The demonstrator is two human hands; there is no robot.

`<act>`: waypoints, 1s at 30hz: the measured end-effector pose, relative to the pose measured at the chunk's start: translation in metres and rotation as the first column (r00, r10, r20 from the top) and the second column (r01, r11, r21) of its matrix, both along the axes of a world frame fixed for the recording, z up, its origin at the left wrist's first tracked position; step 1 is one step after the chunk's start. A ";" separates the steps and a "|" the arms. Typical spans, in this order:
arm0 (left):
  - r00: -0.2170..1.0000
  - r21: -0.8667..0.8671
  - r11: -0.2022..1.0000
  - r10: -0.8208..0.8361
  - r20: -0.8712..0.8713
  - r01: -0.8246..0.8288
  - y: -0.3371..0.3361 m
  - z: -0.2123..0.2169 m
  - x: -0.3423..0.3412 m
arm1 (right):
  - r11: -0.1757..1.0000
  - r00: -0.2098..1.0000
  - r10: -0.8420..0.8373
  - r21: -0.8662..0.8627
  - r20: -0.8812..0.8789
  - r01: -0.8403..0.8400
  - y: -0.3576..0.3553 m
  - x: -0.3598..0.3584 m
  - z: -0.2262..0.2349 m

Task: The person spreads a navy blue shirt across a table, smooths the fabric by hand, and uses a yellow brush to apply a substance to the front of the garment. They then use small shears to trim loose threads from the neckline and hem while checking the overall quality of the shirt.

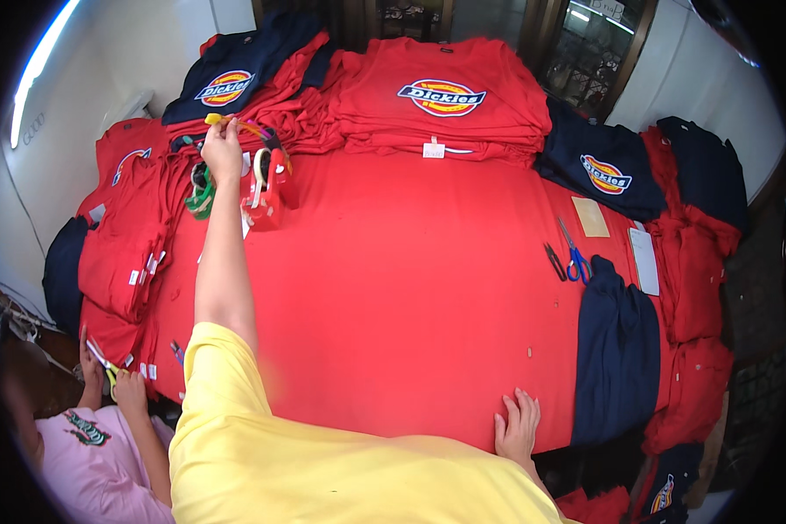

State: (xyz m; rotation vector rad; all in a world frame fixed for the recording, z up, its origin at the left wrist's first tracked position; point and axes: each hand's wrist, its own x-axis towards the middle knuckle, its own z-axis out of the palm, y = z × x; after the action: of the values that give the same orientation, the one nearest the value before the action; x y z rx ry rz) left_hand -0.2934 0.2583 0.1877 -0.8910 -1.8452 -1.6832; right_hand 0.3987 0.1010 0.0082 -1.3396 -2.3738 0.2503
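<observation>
My left hand [224, 153] reaches far out to the back left, closed on a small yellow object [214, 119] whose kind I cannot make out. A thin coloured strip curves off to its right. Just below and beside that hand stand a red tape dispenser [262, 208] and a green tape dispenser [200, 197]. My right hand [519, 426] lies at the near edge of the red cloth [393, 297] covering the table, its fingers stretched out and holding nothing.
Stacked red shirts [445, 65] and navy shirts [598, 166] line the back and sides. At right lie blue-handled scissors [576, 262], dark thread snips [554, 261], yellowish paper [590, 217], a white pad [644, 260] and a navy garment [616, 358]. A co-worker in pink [105, 463] holds scissors lower left.
</observation>
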 end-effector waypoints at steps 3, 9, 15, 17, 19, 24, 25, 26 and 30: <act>0.982 -0.165 0.969 0.170 -0.085 -0.182 0.033 -0.009 -0.027 | 1.000 1.000 -0.004 -0.018 0.029 0.004 0.003 0.000 0.004; 0.969 -0.455 0.857 0.242 -0.059 -0.242 0.068 -0.046 -0.070 | 0.999 0.999 -0.026 -0.025 0.034 0.027 -0.001 -0.001 0.004; 0.974 -0.754 0.629 0.021 -0.226 -0.188 0.093 -0.077 -0.127 | 0.997 0.997 -0.064 -0.041 0.053 0.066 0.004 -0.006 0.014; 0.999 -0.700 0.714 0.034 -0.004 -0.027 0.070 -0.078 -0.186 | 0.999 0.999 -0.007 -0.043 -0.035 0.006 0.012 -0.006 0.014; 0.971 -0.614 0.758 -0.112 0.209 0.220 0.105 -0.086 -0.170 | 0.999 0.996 -0.037 -0.014 -0.080 0.036 0.010 -0.004 0.014; 0.948 -0.343 0.895 -0.210 0.238 0.285 0.084 -0.095 -0.088 | 0.824 0.867 -0.473 0.270 -0.155 0.498 0.070 0.047 0.034; 0.933 -0.272 0.904 -0.266 0.240 0.328 0.072 -0.089 -0.042 | 0.752 0.815 -0.553 0.318 -0.172 0.577 0.087 0.067 0.037; 0.903 -0.185 0.894 -0.366 0.226 0.408 0.047 -0.084 0.001 | 0.676 0.748 -0.650 0.345 -0.137 0.651 0.104 0.080 0.035; 0.714 -0.157 0.700 -0.655 0.246 0.697 -0.013 -0.085 0.203 | 0.502 0.507 -0.862 0.104 -0.025 0.859 0.149 0.153 0.009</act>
State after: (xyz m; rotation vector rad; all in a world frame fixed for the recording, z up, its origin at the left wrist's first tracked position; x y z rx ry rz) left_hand -0.0906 0.2458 0.1031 -1.7616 -1.9984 -2.0221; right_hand 0.5516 0.2497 0.0172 -2.2783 -1.3909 -0.2005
